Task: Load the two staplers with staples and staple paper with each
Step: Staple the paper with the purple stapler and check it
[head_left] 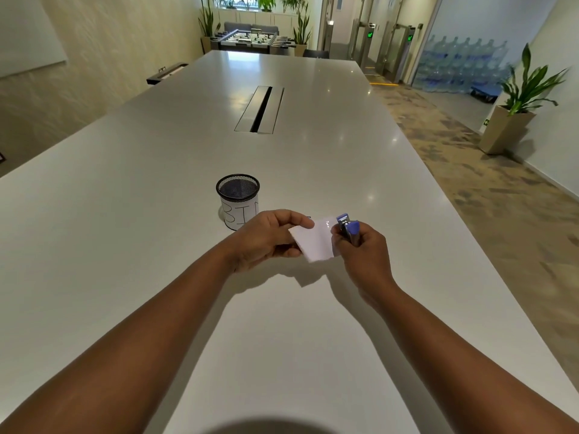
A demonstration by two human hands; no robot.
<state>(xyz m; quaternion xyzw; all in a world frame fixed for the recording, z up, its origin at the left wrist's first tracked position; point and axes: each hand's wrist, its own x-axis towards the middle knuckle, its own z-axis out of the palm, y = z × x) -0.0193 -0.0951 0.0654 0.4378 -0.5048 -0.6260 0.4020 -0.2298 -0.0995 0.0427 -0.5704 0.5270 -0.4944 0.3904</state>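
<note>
Above the white table [125, 214], my left hand [266, 239] pinches the left edge of a small folded white paper [315, 241]. My right hand [360, 255] grips a small blue and metal stapler [347, 228], whose jaws sit at the paper's upper right corner. A few staple marks show on the paper near that corner. Only this one stapler is in sight; no loose staples are visible.
A black mesh cup [238, 200] with a white label reading "BIN" stands on the table just beyond my left hand. A cable slot [260, 109] is set into the table's middle. A potted plant [513, 114] stands on the floor at right.
</note>
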